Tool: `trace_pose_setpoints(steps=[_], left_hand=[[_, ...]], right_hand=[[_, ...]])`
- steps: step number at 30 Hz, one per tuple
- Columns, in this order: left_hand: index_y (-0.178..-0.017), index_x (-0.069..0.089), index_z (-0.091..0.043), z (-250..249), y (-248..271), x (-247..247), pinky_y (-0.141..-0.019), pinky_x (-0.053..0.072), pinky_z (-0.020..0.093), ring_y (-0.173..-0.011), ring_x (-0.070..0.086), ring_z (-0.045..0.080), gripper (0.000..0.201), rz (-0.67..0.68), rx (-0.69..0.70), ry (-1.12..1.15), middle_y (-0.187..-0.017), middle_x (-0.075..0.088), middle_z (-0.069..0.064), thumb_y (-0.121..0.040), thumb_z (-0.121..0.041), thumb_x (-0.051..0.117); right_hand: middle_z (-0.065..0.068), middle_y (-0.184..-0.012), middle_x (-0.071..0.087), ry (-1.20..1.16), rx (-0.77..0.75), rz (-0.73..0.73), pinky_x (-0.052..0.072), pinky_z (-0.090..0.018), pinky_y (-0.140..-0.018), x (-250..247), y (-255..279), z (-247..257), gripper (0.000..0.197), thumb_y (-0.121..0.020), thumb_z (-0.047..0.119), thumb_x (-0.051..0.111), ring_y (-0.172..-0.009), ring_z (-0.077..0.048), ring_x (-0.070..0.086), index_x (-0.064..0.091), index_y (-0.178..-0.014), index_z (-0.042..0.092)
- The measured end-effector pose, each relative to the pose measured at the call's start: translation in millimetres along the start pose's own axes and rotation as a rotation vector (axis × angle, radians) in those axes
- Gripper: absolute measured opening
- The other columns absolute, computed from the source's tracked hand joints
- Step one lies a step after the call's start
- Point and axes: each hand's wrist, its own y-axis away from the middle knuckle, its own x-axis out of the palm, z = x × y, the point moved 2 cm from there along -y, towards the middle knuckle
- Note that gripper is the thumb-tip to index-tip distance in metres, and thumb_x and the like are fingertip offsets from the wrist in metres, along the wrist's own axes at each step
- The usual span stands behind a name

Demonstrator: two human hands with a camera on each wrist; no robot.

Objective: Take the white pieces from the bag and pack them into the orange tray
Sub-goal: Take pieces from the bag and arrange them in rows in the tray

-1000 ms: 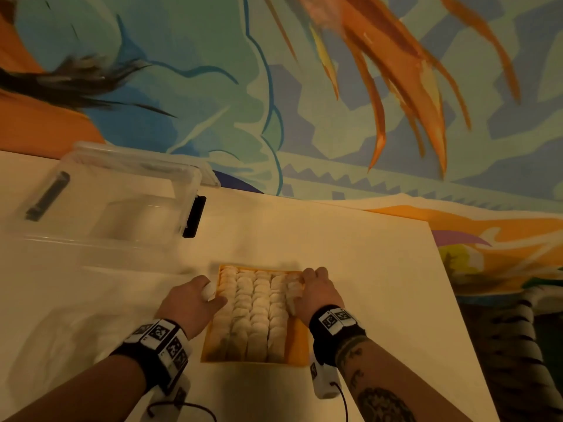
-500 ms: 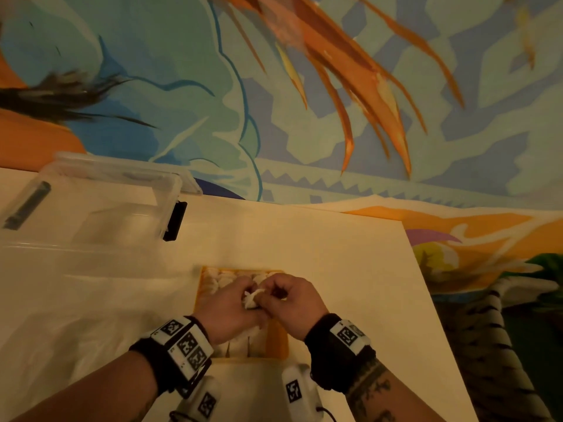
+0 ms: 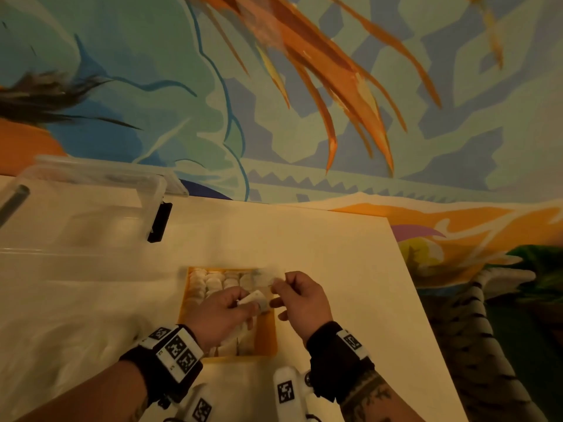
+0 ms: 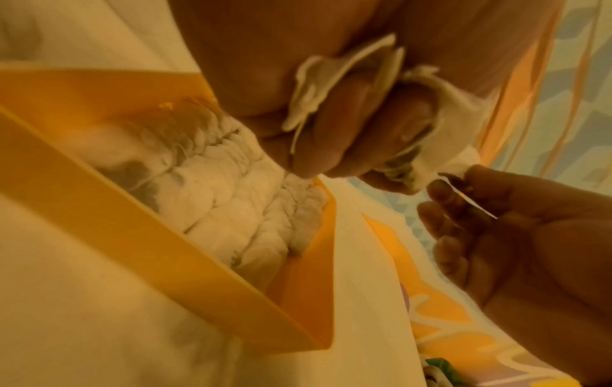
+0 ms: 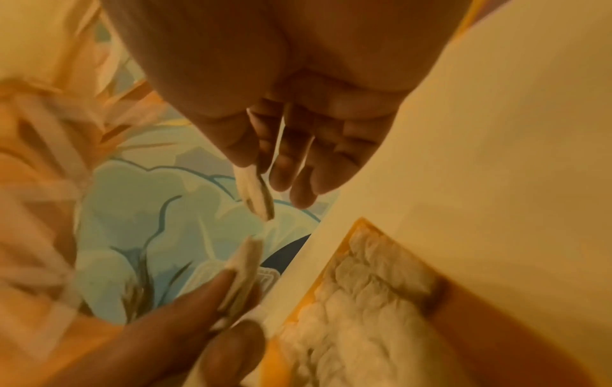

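Observation:
The orange tray [image 3: 265, 339] lies on the cream table, filled with rows of white pieces [image 3: 213, 283]. Both hands hover over its right half. My left hand [image 3: 248, 303] grips a flat white piece [image 3: 257, 298] between thumb and fingers; the left wrist view shows folded white pieces [image 4: 334, 83] wedged in its curled fingers. My right hand [image 3: 275, 287] pinches a thin white piece [image 5: 255, 193] between thumb and forefinger, a short gap away from the left hand's piece [image 5: 243, 269]. A crumpled clear bag [image 3: 61, 324] lies left of the tray.
A clear plastic box [image 3: 91, 208] with a black latch [image 3: 160, 222] stands at the back left. The table's right edge [image 3: 411, 300] runs close to my right hand, with a striped thing [image 3: 475, 330] beyond it. A painted mural fills the background.
A second ago both hands rested at the tray's sides. They met over the tray holding a white piece, and now the hands have drawn slightly apart, each holding white material.

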Motion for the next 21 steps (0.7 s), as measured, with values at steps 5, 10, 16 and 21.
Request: trace_pose_setpoints(steps=[5,10,16,21], left_hand=[[-0.08,0.067,-0.021,20.0,-2.8,-28.0,-0.059,0.048,0.029,-0.063,0.061,0.015,0.022,-0.124,-0.061,-0.075,-0.073,0.073,0.002,-0.094,-0.038,0.061],[-0.104,0.07,-0.022,52.3,-6.3,-61.9,-0.079,0.048,0.033,-0.084,0.065,0.016,0.027,-0.321,-0.125,-0.181,-0.084,0.074,-0.001,-0.094,-0.044,0.058],[-0.111,0.068,-0.012,64.9,-6.9,-68.9,-0.066,0.039,0.029,-0.07,0.059,0.007,0.043,-0.325,-0.157,-0.239,-0.07,0.068,-0.005,-0.09,-0.049,0.062],[-0.107,0.065,-0.026,66.6,-10.1,-71.6,-0.067,0.041,0.028,-0.074,0.061,0.007,0.031,-0.262,-0.17,-0.28,-0.076,0.069,-0.009,-0.091,-0.052,0.06]], right_hand=[[0.002,-0.075,0.065,0.332,-0.105,-0.036,0.049,-0.027,-0.063,-11.4,-20.9,3.2,0.02,-0.092,0.037,0.059,-0.069,-0.013,0.064,0.058,-0.077,0.025],[0.0,-0.103,0.059,0.843,-0.16,0.147,0.039,-0.024,-0.074,-9.1,-49.0,5.8,0.022,-0.097,0.039,0.05,-0.09,-0.017,0.057,0.063,-0.1,0.021],[-0.007,-0.127,0.046,1.229,-0.018,0.44,0.046,-0.036,-0.094,13.1,-65.9,-10.4,0.037,-0.097,0.045,0.046,-0.115,-0.029,0.053,0.061,-0.122,0.022],[-0.01,-0.129,0.042,1.384,0.031,0.423,0.047,-0.04,-0.097,25.3,-72.5,-22.6,0.036,-0.097,0.039,0.044,-0.115,-0.032,0.052,0.058,-0.126,0.021]])
